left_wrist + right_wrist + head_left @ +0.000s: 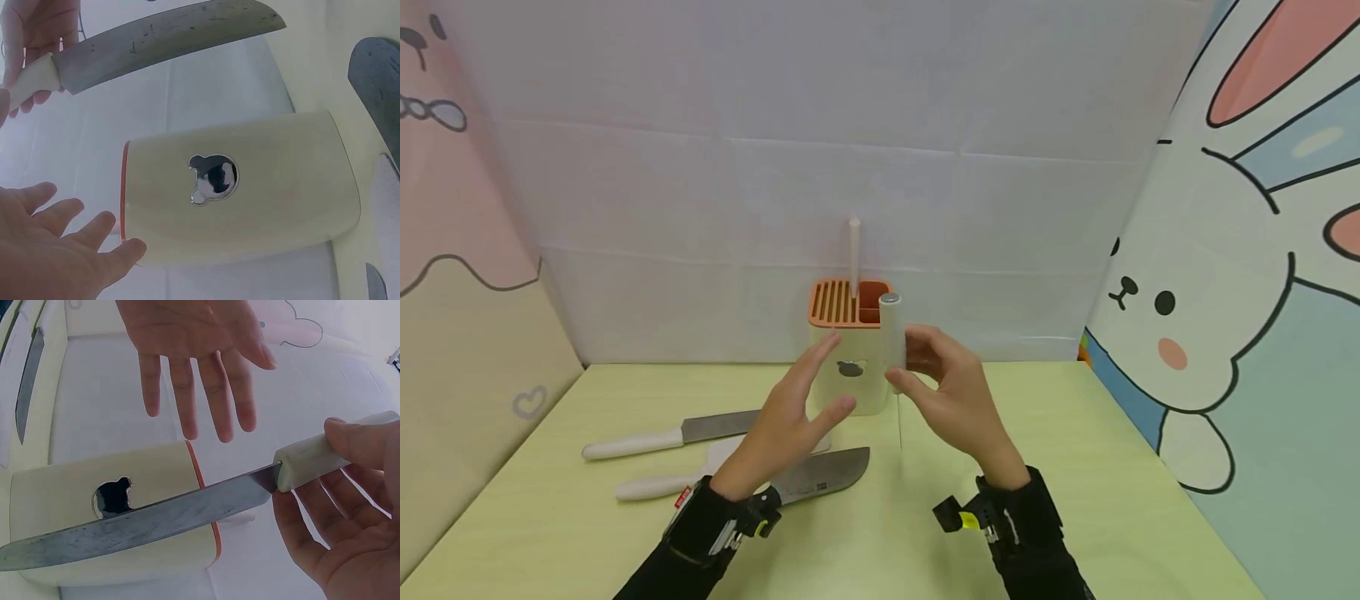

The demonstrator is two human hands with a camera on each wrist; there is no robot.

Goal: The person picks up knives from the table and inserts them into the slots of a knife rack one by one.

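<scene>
My right hand (951,392) holds a kitchen knife by its white handle (892,337), thumb on one side and fingers on the other. The knife's blade (144,522) points down in front of the knife block (850,379), seen nearly edge-on in the head view. The block has a cream body, a bear-shaped badge and an orange top (832,302) with slots and compartments. My left hand (793,425) hovers at the block's left front, fingers spread, holding nothing. One slender white handle (854,250) sticks up from the block's top.
Left of the block, several blades with white handles lie on the pale yellow table (1037,500): a long knife (718,425), a broad blade (823,475) and a whitish flat piece (718,450), partly behind the left arm. A white cloth backdrop (700,208) stands right behind the block.
</scene>
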